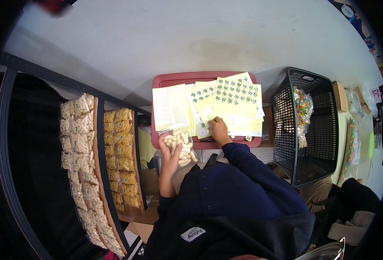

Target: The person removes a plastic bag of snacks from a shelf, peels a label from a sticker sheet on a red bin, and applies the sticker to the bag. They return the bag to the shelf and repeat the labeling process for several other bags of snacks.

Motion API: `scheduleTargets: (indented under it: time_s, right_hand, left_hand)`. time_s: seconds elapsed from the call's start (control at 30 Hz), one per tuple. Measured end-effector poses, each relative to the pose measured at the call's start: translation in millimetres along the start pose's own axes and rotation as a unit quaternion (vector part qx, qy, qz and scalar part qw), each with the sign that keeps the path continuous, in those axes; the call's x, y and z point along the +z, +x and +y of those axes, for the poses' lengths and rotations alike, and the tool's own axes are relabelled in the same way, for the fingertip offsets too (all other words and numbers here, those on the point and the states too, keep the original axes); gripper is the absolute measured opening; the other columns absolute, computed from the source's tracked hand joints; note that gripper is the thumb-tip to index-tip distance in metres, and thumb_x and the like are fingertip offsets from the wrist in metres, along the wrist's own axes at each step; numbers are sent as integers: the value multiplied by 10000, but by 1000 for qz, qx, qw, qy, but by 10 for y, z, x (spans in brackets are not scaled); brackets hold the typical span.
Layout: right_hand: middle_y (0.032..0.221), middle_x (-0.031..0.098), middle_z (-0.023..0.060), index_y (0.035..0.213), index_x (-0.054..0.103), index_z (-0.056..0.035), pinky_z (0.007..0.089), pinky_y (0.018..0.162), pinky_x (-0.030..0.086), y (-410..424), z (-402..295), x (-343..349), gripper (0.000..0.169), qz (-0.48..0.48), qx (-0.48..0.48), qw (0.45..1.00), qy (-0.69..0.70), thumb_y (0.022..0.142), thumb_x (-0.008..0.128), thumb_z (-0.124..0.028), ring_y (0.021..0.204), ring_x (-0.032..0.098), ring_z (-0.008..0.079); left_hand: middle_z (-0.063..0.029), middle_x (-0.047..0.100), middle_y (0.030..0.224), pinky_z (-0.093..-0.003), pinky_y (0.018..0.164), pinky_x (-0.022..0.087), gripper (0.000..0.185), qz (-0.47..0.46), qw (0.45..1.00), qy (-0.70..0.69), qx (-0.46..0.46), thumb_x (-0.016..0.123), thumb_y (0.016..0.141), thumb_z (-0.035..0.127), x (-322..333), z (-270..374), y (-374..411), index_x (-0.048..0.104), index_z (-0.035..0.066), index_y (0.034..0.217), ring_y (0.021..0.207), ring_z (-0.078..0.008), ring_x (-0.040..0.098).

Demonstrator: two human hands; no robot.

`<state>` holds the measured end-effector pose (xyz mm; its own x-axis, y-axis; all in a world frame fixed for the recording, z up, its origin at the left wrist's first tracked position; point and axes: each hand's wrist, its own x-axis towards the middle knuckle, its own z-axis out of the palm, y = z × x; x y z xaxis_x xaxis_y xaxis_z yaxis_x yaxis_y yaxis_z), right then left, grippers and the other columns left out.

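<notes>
My left hand (pixel 169 155) grips a clear plastic bag (pixel 184 147) of pale, finger-shaped puffed snacks by its side, low in front of my body. My right hand (pixel 220 130) rests on overlapping yellow sheets, its fingertips bent down at a row of round stickers (pixel 202 124). Whether a sticker is between those fingertips I cannot tell. Above that hand lies a sheet of round green-marked stickers (pixel 236 92). A yellow sheet (pixel 169 105) with a faint grid lies to the left. All the sheets lie on a red plastic lid or tray (pixel 156 97).
Left of me, shelves carry bagged pale snacks (pixel 81 126) and bagged yellow snacks (pixel 123 149). A black plastic crate (pixel 315 162) on the right holds bags of colourful pieces (pixel 303 105). A dark pen (pixel 207 140) and a loose sticker (pixel 248 138) lie along the tray's near edge.
</notes>
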<state>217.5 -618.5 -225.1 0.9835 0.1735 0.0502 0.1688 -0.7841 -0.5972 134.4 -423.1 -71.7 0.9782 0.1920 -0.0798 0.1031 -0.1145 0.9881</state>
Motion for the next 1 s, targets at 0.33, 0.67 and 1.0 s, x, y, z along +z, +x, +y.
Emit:
scheduleTargets:
  time_s: [0.33,0.67,1.0]
  right_hand:
    - [875,529,102,825,625,-73,357,728,459,43,17,30,225,-11,19,1000,-13,600,637,-63,848,524,280]
    - [870,529,101,826,628,-62,359,713,465,29,5,42,211,-16,15,999,-28,615,620,-58,835,534,275]
    - [875,526,106,840,595,-63,357,718,467,87,-50,3,245,-43,47,997,-36,600,642,-50,831,542,287]
  left_hand:
    - [-150,394,1107,-292,874,342,486,-2,1000,7,-1,525,813,67,-29,34,-35,246,35,1209,1023,-195,412]
    - [-155,398,1101,-287,865,351,493,-7,998,-53,-24,516,816,65,-62,-122,-45,232,37,1218,1016,-190,418]
    - [-160,399,1100,-289,866,352,505,-7,999,-46,-13,523,804,62,-102,-158,-33,237,34,1219,1012,-193,422]
